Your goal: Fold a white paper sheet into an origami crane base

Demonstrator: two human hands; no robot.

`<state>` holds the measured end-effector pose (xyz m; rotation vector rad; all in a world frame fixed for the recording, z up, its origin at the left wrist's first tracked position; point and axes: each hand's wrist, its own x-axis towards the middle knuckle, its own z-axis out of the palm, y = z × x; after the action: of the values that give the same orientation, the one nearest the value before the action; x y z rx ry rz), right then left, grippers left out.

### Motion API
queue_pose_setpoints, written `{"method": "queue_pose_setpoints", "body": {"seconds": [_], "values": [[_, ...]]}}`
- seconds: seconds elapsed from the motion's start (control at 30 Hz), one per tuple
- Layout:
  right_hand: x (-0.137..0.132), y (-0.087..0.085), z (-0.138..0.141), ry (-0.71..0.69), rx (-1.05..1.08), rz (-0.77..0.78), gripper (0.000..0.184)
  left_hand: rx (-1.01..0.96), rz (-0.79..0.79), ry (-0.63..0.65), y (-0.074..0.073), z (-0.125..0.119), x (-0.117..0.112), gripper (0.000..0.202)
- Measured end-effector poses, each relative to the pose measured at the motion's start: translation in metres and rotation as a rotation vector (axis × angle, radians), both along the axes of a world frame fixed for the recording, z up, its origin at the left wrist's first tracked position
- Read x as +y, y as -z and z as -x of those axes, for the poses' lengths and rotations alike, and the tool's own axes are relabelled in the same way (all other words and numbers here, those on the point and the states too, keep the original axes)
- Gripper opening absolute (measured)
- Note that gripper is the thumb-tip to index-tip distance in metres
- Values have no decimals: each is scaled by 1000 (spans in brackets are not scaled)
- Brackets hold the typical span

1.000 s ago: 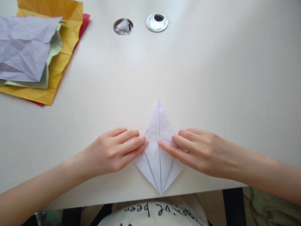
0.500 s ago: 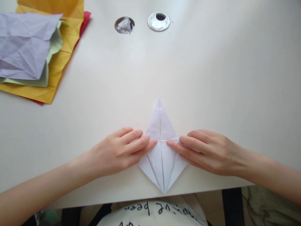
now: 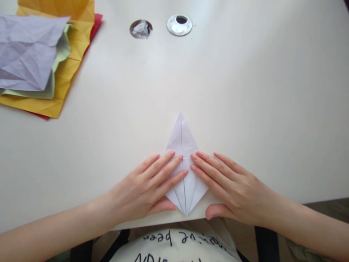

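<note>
A folded white sheet of paper [image 3: 181, 136] lies on the table near its front edge, shaped like a tall kite with a vertical centre line and slanting creases in its lower half. My left hand [image 3: 152, 183] lies flat over its left side, fingers spread and fingertips by the middle. On the right side, my right hand [image 3: 226, 185] rests with its fingers stretched out and thumb apart. Both palms face down, covering the paper's side corners. Neither hand grasps anything.
Creased sheets of purple [image 3: 27, 51], pale green, yellow [image 3: 69, 80] and red paper are stacked at the table's far left. At the back are a hole [image 3: 141, 29] stuffed with crumpled material and a silvery ring [image 3: 179, 25]. The table's front edge runs just below the folded paper.
My fingers have unbent and spread flat over the paper's sides, where they were curled at its side corners. The thumbs now show. The view has shifted slightly.
</note>
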<state>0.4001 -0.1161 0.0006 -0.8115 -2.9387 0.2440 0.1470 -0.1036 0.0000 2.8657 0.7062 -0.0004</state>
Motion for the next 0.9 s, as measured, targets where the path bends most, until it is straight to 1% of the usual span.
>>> {"method": "queue_pose_setpoints", "body": {"seconds": [0.07,0.17,0.37,0.5,0.67,0.77,0.83,0.9], "values": [[-2,3,0,15,-28,0,84,18,13,-5,0,0,1,65],[-3,8,1,44,-51,-5,84,26,16,-14,-1,-1,4,66],[-7,6,2,76,35,5,77,-19,56,-27,-2,-2,7,67],[-18,4,4,56,111,39,71,-41,66,-28,-1,-2,7,62],[-27,3,8,26,125,42,67,-59,59,-47,1,-3,5,59],[-29,3,7,5,131,35,66,-73,43,-76,2,-6,3,50],[-29,3,6,-8,140,38,63,-103,30,-114,2,-9,1,42],[-30,4,5,-14,155,45,61,-141,26,-160,2,-13,-2,37]]}}
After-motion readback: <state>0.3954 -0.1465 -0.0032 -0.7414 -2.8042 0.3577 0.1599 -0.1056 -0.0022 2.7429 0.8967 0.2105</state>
